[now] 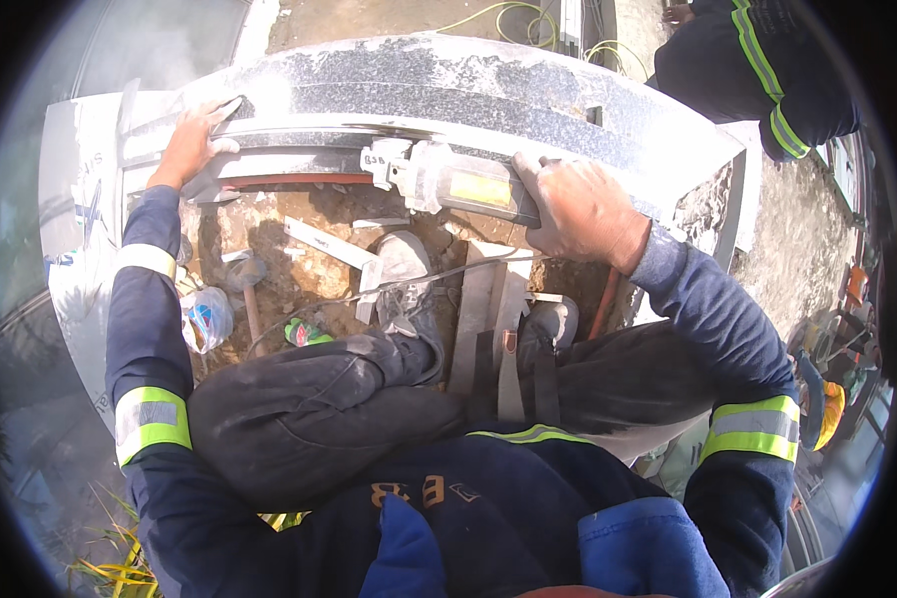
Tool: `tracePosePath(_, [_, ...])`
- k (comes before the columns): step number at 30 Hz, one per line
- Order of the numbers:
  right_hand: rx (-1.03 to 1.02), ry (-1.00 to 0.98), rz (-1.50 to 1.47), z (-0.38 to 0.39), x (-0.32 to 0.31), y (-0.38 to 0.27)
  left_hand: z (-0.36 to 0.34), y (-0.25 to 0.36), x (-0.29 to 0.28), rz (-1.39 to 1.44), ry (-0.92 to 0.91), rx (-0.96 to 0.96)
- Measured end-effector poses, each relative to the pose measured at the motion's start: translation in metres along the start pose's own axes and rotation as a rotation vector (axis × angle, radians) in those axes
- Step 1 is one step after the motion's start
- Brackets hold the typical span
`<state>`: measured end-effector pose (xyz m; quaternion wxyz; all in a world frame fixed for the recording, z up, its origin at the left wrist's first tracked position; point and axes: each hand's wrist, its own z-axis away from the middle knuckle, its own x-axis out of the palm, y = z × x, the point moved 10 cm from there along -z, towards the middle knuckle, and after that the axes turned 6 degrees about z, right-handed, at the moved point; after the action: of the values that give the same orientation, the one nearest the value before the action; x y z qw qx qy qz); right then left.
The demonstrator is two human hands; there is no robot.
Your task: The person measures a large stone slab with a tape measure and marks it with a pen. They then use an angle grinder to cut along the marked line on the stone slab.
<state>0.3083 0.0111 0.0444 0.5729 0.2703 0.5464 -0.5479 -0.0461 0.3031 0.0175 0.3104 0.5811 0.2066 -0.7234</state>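
My right hand [586, 211] is wrapped round the rear of a dusty angle grinder [421, 179] with a yellow label. The grinder lies sideways along the near edge of a long, curved, speckled grey stone slab [369, 98], its head toward the left. Its disc is hard to make out against the slab edge. Farther left, my left hand [187, 148] rests on the slab with thumb and forefinger spread and no tool in it. White dust coats its fingertips. The grinder's cord [448, 269] seems to run across my legs.
Below the slab are rubble and soil, a hammer-like tool [251, 299], a white plastic bag [207, 319], a green wrapper [306, 333] and a white strip [329, 242]. Boards [478, 309] lie between my boots. Another person [757, 70] stands at the far right. Dust hangs at far left.
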Motion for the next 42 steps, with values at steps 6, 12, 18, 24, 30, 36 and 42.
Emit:
tracePosePath(6, [-0.011, 0.022, -0.033, -0.005, 0.009, 0.001, -0.001, -0.015, 0.006, -0.03, 0.004, -0.034])
tracePosePath(12, [-0.032, 0.09, -0.045, -0.015, 0.012, -0.007, -0.001, -0.012, 0.007, 0.026, 0.025, -0.018])
tracePosePath(18, [-0.024, 0.103, -0.01, -0.017, 0.007, -0.009, 0.005, -0.017, 0.009, -0.024, 0.03, -0.018])
tracePosePath(24, [0.083, -0.015, 0.045, 0.02, 0.005, 0.008, 0.002, -0.012, 0.007, -0.045, -0.003, -0.069])
tracePosePath(30, [0.023, 0.04, 0.011, 0.012, 0.005, 0.004, 0.003, -0.014, 0.009, -0.027, 0.013, -0.024])
tracePosePath(36, [-0.014, 0.113, -0.054, -0.01, 0.008, -0.003, -0.003, -0.01, 0.007, -0.006, 0.011, -0.025])
tracePosePath(42, [-0.008, 0.007, 0.016, -0.007, 0.013, 0.001, 0.005, -0.017, 0.009, -0.021, 0.023, -0.011])
